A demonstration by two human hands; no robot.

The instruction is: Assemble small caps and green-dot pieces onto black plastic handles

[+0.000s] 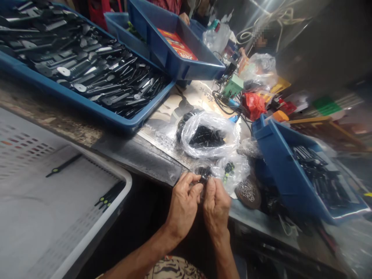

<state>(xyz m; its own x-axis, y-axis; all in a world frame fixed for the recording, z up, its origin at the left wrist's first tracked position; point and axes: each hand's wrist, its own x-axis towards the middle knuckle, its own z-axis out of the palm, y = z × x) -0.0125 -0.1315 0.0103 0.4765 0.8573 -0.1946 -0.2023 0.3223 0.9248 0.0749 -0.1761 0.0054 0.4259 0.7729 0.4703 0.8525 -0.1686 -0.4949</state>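
Head view, only one. My left hand (184, 205) and right hand (216, 207) meet at the near edge of the bench (151, 161), fingers drawn in to a narrow pinch, apparently with a small dark part (205, 173) between the fingertips. Blur and clear plastic just behind hide its outline; I cannot tell its exact shape.

Handling, estimated: light, stiff, probably smooth enough to slip; not obviously fragile. Best taken by its sides, with thumb and forefinger of each hand.

Surface: worn and scuffed, partly covered by pale sheeting. Beyond my hands, an open clear bag (186, 135) of black pieces (206, 136); just beside my right hand, a smaller bag (242, 170) with green-and-black pieces (228, 170) and a round dish (240, 197) of small silver metal pieces (248, 189).

Room: large blue tray (124, 123) of black handles (78, 73) at far left; tilted blue bin (279, 166) at right, also with dark parts. White perforated crate (29, 232) at near left, a few yellow-green-tipped black strips (65, 166) inside. Across the bench, another person's hand (184, 18) at a stacked bin (200, 69). Background dim, cluttered.
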